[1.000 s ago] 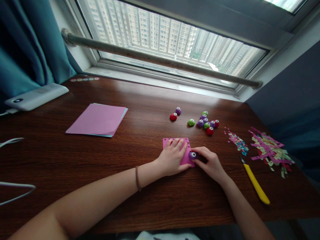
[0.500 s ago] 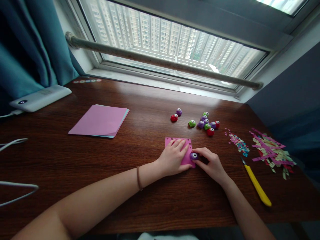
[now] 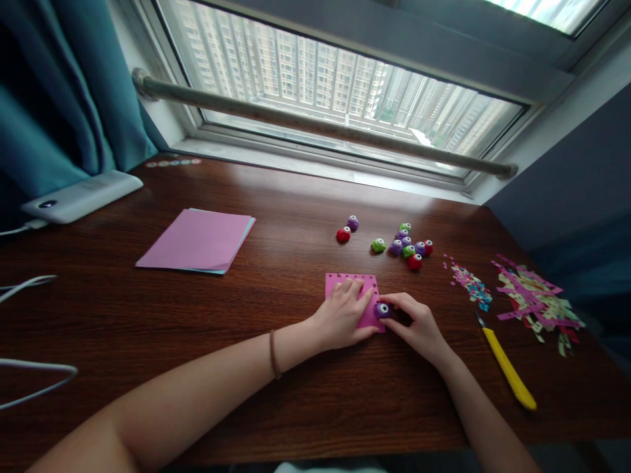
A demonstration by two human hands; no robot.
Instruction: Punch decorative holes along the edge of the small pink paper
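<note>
One small purple punch [image 3: 381,310] sits on the right edge of a pink paper square [image 3: 351,287], which lies flat on the desk [image 3: 296,210] toward its near edge, right of the middle. The right hand [image 3: 417,324] has its grip pinching the punch between thumb and fingertips. The left hand [image 3: 342,313] lies spread flat on the paper, pressing it down. Beyond them a cluster of red, green and purple punches [image 3: 405,243] stands loose. A yellow knife [image 3: 507,366] and paper scraps [image 3: 532,299] lie by the right edge; a stack of pink sheets [image 3: 196,239] lies to the left.
</note>
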